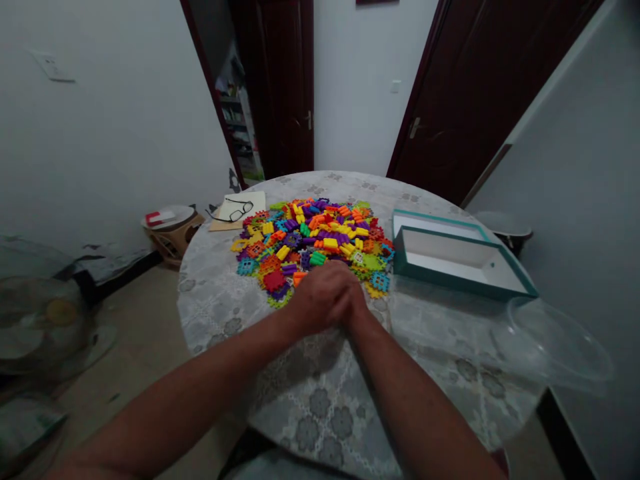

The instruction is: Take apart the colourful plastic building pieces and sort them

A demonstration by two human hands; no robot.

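A heap of small coloured plastic building pieces (315, 237) lies in the middle of a round table covered with a grey patterned cloth (330, 393). My left hand (315, 297) and my right hand (353, 297) are pressed together at the near edge of the heap, fingers curled inward. The backs of both hands face me and hide whatever is between the fingers. An orange piece (299, 278) and a red piece (273, 280) lie just left of my left hand.
An open teal box with a white inside (460, 263) stands to the right of the heap. A clear plastic lid (560, 340) hangs over the table's right edge. Glasses on paper (235, 210) lie at the far left. A stool (173, 227) and a fan (35, 313) stand on the floor at left.
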